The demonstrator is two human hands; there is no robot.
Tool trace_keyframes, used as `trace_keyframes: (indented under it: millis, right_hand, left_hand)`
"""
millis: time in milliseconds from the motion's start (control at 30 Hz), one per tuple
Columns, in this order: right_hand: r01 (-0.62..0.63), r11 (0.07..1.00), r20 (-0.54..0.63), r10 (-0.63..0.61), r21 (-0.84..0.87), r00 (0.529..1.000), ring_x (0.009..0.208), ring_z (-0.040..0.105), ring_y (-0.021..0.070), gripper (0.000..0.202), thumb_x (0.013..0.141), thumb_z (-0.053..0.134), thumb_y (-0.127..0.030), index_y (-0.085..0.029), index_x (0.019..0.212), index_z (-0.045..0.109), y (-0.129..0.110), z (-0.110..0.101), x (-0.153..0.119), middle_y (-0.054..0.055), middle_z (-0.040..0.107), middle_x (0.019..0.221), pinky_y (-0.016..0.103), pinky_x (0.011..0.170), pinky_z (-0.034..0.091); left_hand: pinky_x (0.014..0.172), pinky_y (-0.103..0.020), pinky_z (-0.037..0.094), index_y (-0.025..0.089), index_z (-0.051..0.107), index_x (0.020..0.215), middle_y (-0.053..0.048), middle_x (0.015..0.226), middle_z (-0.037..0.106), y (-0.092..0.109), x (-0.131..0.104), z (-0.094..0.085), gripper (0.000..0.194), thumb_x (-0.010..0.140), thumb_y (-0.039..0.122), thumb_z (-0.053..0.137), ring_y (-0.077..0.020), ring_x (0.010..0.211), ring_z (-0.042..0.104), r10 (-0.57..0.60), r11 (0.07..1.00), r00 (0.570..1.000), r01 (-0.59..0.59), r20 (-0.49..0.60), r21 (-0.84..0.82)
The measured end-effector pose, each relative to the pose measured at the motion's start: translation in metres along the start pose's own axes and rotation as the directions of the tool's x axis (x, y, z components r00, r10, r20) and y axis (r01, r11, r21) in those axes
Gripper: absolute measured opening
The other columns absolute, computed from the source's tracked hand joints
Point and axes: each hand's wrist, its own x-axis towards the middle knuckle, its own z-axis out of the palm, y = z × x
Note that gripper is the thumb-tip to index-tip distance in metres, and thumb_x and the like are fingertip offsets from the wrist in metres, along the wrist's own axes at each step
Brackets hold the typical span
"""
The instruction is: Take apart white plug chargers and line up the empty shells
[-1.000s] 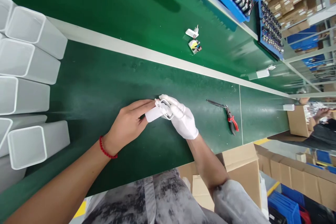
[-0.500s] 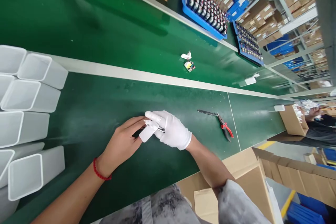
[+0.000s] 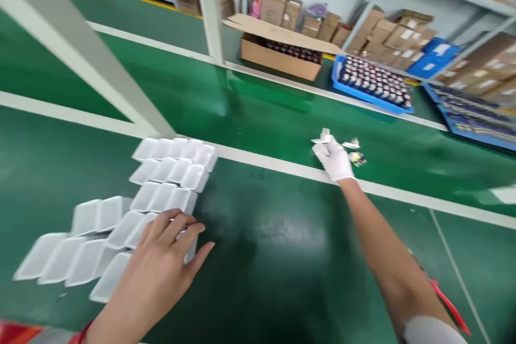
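Over the head feed I have both hands stretched over the green desk (image 3: 274, 236), working apart. At three o'clock from the view's centre, the white-gloved right hand (image 3: 334, 160) is at a white plug piece (image 3: 323, 136) with its prongs up, just beyond the pale strip (image 3: 274, 164). Blur hides its fingertips, so I cannot tell whether they grip the piece or merely touch it. A second plug piece (image 3: 351, 144) and a small circuit board (image 3: 357, 158) lie close by, on the glove's three o'clock side.

The bare left hand (image 3: 161, 258), at eight o'clock, is over the near edge of the white housings (image 3: 124, 230). Its fingers are half curled and its thumb stands well away, so I read it as unclosed; whether it touches the housing under it I cannot tell.

I judge the step in hand to be handling the plug piece on the right and positioning over a housing on the left. From here, a right-hand move calls for care around the circuit board; a left-hand grip calls for thumb and fingers on one housing, without nudging its neighbours.
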Motion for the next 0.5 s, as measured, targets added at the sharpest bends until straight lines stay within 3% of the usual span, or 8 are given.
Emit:
trace_keyframes:
  millis: [67, 100, 167, 200, 300, 400, 500]
  right_hand:
    - [-0.063, 0.996, -0.034, 0.061, -0.061, 0.998, 0.096, 0.064, 0.0239, 0.053, 0.074, 0.07, -0.041, -0.02, 0.12, 0.054, 0.018, -0.015, -0.002, 0.011, 0.067, 0.106, 0.038, 0.09, 0.049]
    - [-0.123, 0.988, -0.1, 0.113, -0.095, 0.989, 0.106, 0.061, 0.0274, 0.059, 0.077, 0.063, -0.043, -0.019, 0.129, 0.049, 0.03, -0.025, -0.003, 0.016, 0.064, 0.116, 0.042, 0.095, 0.047]
    - [-0.276, 0.945, -0.248, 0.229, -0.174, 0.941, 0.118, 0.054, 0.0375, 0.063, 0.083, 0.047, -0.042, -0.012, 0.138, 0.042, 0.056, -0.045, -0.004, 0.027, 0.057, 0.126, 0.056, 0.099, 0.039]
    - [-0.333, 0.919, -0.28, 0.27, -0.211, 0.921, 0.123, 0.049, 0.0427, 0.068, 0.079, 0.05, -0.041, -0.009, 0.138, 0.042, 0.069, -0.053, -0.004, 0.031, 0.053, 0.129, 0.061, 0.1, 0.035]
    - [-0.377, 0.876, -0.205, 0.327, -0.3, 0.923, 0.129, 0.045, 0.0457, 0.06, 0.064, 0.063, -0.042, -0.016, 0.118, 0.063, 0.102, -0.069, -0.003, 0.027, 0.06, 0.122, 0.055, 0.105, 0.035]
    - [-0.401, 0.848, -0.172, 0.362, -0.347, 0.916, 0.123, 0.051, 0.0454, 0.048, 0.063, 0.064, -0.049, -0.024, 0.104, 0.07, 0.121, -0.075, -0.001, 0.022, 0.06, 0.126, 0.055, 0.099, 0.039]
    - [-0.482, 0.801, -0.206, 0.436, -0.354, 0.876, 0.108, 0.06, 0.047, 0.04, 0.061, 0.069, -0.046, -0.026, 0.095, 0.072, 0.126, -0.086, 0.002, 0.023, 0.066, 0.111, 0.057, 0.087, 0.043]
  left_hand:
    - [0.081, -0.052, 0.051, 0.019, 0.062, 0.096, -0.01, 0.097, 0.062, -0.01, -0.013, -0.005, 0.011, 0.087, 0.024, 0.059, -0.0353, 0.103, 0.054, -0.02, 0.999, 0.991, 0.015, 0.134, 0.042]
    - [0.082, -0.052, 0.052, 0.019, 0.062, 0.097, -0.01, 0.099, 0.061, -0.012, -0.017, -0.006, 0.011, 0.087, 0.023, 0.059, -0.0352, 0.106, 0.053, -0.03, 0.999, 0.98, 0.022, 0.194, 0.042]
    - [0.085, -0.05, 0.053, 0.02, 0.062, 0.099, -0.01, 0.105, 0.06, -0.013, -0.023, -0.006, 0.012, 0.088, 0.021, 0.057, -0.0338, 0.11, 0.052, -0.059, 0.998, 0.958, 0.054, 0.28, 0.023]
    - [0.086, -0.049, 0.053, 0.02, 0.061, 0.102, -0.011, 0.107, 0.06, -0.013, -0.024, -0.005, 0.015, 0.088, 0.02, 0.056, -0.033, 0.111, 0.051, -0.072, 0.997, 0.95, 0.071, 0.305, 0.012]
    - [0.09, -0.049, 0.053, 0.02, 0.057, 0.115, -0.011, 0.115, 0.058, -0.01, -0.028, -0.006, 0.027, 0.088, 0.023, 0.057, -0.0325, 0.115, 0.051, -0.103, 0.994, 0.943, 0.106, 0.316, 0.007]
    - [0.09, -0.053, 0.053, 0.019, 0.055, 0.118, -0.013, 0.122, 0.056, -0.01, -0.037, -0.009, 0.037, 0.084, 0.03, 0.063, -0.0354, 0.116, 0.05, -0.146, 0.989, 0.954, 0.137, 0.261, 0.054]
    - [0.088, -0.054, 0.054, 0.019, 0.06, 0.108, -0.015, 0.124, 0.055, -0.012, -0.048, -0.01, 0.024, 0.086, 0.027, 0.059, -0.0368, 0.117, 0.051, -0.155, 0.986, 0.963, 0.138, 0.222, 0.09]
